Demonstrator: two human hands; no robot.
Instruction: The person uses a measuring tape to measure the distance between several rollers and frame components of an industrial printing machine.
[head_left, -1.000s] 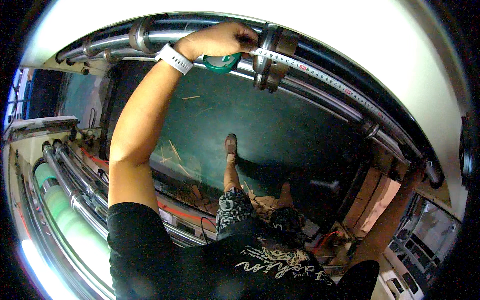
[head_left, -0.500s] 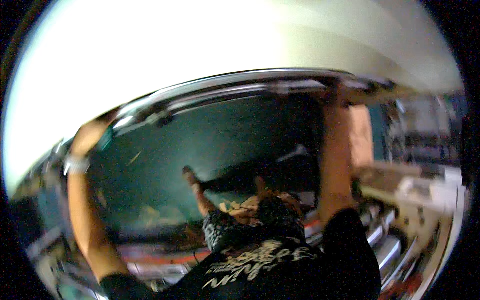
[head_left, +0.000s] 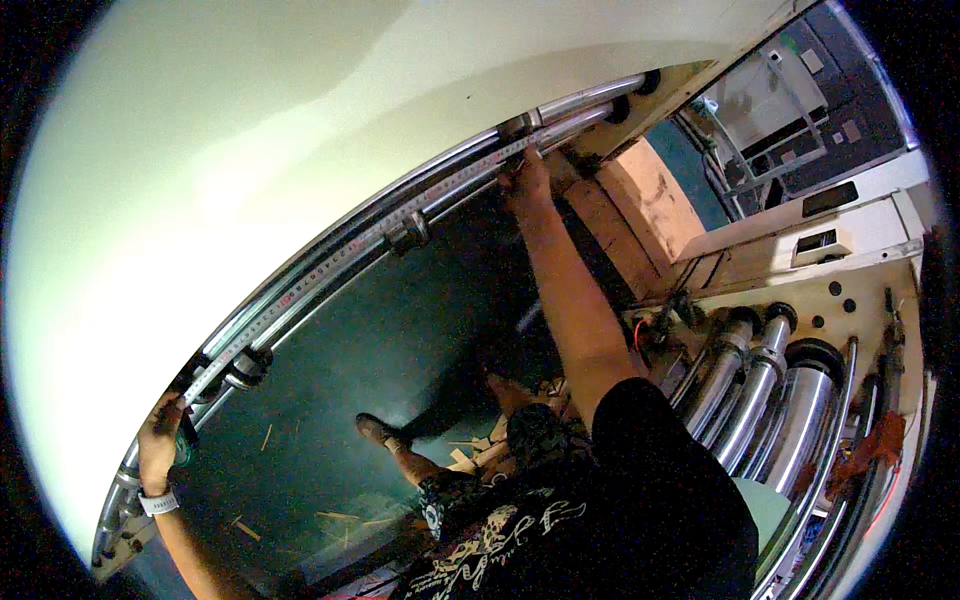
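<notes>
A tape measure's pale blade [head_left: 318, 272] is stretched along shiny metal rollers [head_left: 455, 190] below a large white sheet [head_left: 250, 150]. My left hand [head_left: 158, 440], with a light watch on its wrist, is closed around the green tape case [head_left: 184, 442] at the lower left end. At the upper right end, beside a metal collar [head_left: 520, 127] on the rods, my right hand [head_left: 528, 175] has its fingers closed at the blade's end. Part of that grip is hidden by the hand itself. More collars, one a dark clamp [head_left: 250, 367], sit along the lower rod.
Thick chrome rollers [head_left: 795, 400] and a cream machine side plate [head_left: 840, 310] stand at my right. Beyond my right arm is a brown board or box [head_left: 655, 195]. Wood scraps [head_left: 475, 450] lie on the green floor [head_left: 330, 390] near my feet.
The view has turned and sharpened from a blur. My right hand now appears further left and higher, my left hand lower. The tape blade between them has become visible.
</notes>
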